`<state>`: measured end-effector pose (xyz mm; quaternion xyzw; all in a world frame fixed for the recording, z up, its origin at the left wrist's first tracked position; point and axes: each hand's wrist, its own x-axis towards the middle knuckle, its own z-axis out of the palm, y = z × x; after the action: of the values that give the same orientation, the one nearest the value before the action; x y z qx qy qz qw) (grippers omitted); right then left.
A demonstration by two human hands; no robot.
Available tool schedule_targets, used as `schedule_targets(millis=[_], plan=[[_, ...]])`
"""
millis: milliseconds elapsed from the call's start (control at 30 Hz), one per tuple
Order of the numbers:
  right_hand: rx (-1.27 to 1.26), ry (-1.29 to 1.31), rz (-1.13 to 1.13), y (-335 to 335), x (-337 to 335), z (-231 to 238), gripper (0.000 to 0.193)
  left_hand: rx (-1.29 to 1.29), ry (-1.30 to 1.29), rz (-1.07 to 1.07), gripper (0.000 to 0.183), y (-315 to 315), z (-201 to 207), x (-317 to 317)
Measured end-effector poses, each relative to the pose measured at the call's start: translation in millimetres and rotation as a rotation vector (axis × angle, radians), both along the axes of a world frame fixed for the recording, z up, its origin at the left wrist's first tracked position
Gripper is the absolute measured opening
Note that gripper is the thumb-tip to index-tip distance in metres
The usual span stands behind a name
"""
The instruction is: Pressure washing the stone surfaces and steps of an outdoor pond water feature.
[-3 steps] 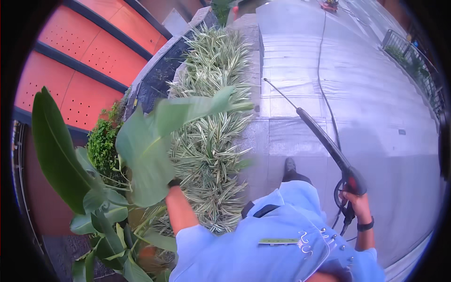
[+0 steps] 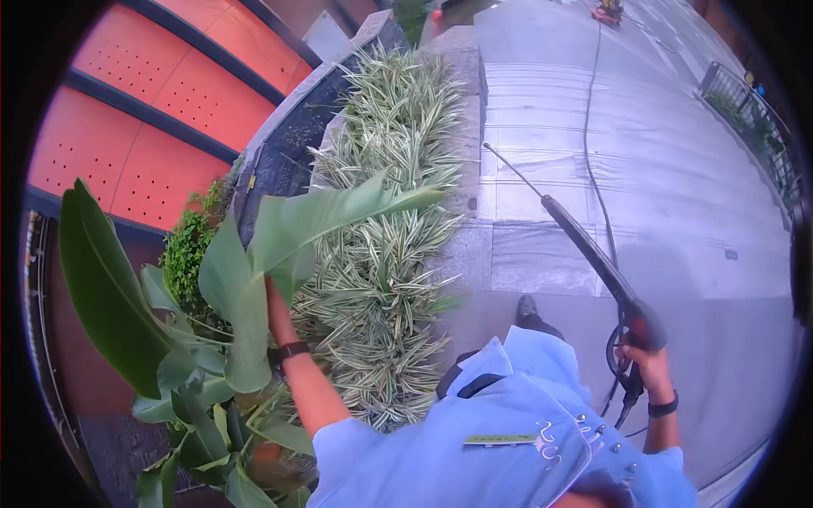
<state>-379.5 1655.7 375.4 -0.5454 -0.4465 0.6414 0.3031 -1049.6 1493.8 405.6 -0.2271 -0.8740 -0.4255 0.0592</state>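
My right hand (image 2: 650, 364) is wrapped round the grip of a black pressure washer gun (image 2: 597, 264). Its thin lance slants away, up and to the left, over the paving. On the left my left hand (image 2: 278, 309), with a dark band at the wrist, reaches up against a large broad green leaf (image 2: 318, 222) of a tall plant. That leaf hides the fingers, so whether they grip it does not show. Another big leaf (image 2: 110, 288) of the plant stands upright farther left.
Striped grassy plants (image 2: 394, 254) fill a bed with a stone edge (image 2: 468, 169). A dark hose (image 2: 587, 127) runs over the wet steps (image 2: 525, 110) toward a red machine (image 2: 607, 13). Orange steps (image 2: 127, 110) rise at far left; a metal railing (image 2: 745, 118) stands at right.
My left hand and forearm have moved up and left, from behind the leaf into partial view. The broad leaf has bent and shifted. My right hand keeps its hold on the gun.
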Motion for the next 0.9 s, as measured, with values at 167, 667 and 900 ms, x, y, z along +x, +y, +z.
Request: schedule_targets(millis=[167,667,900], plan=[[-0.025,-0.028,0.076,125,-38,19,0.037,0.019,0.382,0.44,0.06,-57,65,-63],[0.088,-0.1,0.374,360,-333,44,0.036,0.355,-0.192,0.357,0.045,-113,87,-176],[0.153,-0.102,0.545,446,-464,46,0.058,0.429,-0.056,0.729,0.038,-92,115,-157]])
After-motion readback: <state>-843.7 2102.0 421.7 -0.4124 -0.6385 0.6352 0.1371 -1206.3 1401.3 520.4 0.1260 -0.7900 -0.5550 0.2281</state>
